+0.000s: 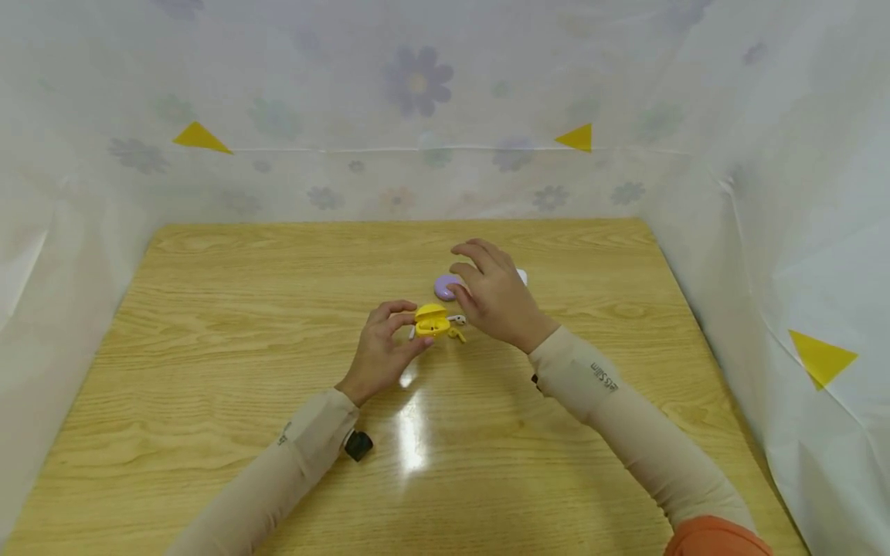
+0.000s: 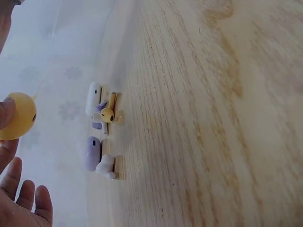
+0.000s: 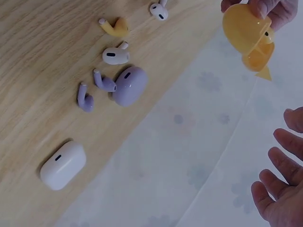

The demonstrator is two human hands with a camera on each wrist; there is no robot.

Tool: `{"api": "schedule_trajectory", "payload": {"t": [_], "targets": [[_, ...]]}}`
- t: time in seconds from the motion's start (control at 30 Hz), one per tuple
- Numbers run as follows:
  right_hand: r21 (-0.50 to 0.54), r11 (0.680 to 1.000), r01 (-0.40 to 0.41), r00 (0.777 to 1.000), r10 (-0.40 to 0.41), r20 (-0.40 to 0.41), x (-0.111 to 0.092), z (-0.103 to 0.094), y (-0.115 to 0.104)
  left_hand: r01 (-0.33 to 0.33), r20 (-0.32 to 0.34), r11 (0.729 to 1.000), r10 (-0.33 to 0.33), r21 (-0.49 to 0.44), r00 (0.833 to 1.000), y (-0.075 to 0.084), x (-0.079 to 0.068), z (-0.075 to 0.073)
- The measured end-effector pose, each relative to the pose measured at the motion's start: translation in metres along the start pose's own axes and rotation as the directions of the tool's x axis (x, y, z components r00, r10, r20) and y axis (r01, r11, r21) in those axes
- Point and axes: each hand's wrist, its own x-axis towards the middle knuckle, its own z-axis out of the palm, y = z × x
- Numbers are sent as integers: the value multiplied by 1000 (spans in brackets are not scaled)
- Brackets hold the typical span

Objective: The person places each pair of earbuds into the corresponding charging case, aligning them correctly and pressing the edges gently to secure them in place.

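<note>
My left hand (image 1: 384,349) holds a yellow earbud case (image 3: 244,30) up off the table, its lid tipped open. A dark spot on a yellow rounded part (image 3: 268,37) shows inside the case. To the right, my right hand (image 1: 497,297) hovers with loosely bent fingers and nothing between them. Under the hands lie a loose yellow earbud (image 3: 116,27), a white earbud (image 3: 116,56), another white earbud (image 3: 159,11) and two purple earbuds (image 3: 85,99). A closed purple case (image 3: 130,86) sits beside the purple earbuds.
Farther right on the wooden table (image 1: 229,309) lies a closed white case (image 3: 64,165), mostly hidden behind my right hand in the head view. White flowered sheeting (image 1: 417,177) hangs around the table's back and sides, with yellow triangles (image 1: 575,138) on it.
</note>
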Motion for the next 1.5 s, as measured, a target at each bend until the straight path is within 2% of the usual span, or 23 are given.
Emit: {"api": "schedule_trajectory", "payload": {"t": [0.2,0.43,0.53,0.7,0.8,1.23,1.5], "targets": [[25,997,-71,996,70,52,-9,10,11,-4,-2,1000,4,12,1000,0,0,0],[39,991,-130,972,119,202,-29,32,13,19,9,1000,-19,-1,1000,0,0,0],[19,993,-113,965,106,238,-39,43,12,24,10,1000,-24,-5,1000,1,-1,0],[-43,997,-59,965,68,255,-52,58,8,43,21,999,-43,-7,999,1,-1,0],[-56,997,-56,959,69,274,-57,63,5,51,28,999,-50,-9,998,1,-1,-1],[-118,988,-97,892,139,431,-56,77,-3,72,41,997,-70,-25,997,0,-1,0],[-150,983,-106,875,164,455,-55,80,-2,76,37,997,-75,-15,996,1,-1,-1]]}}
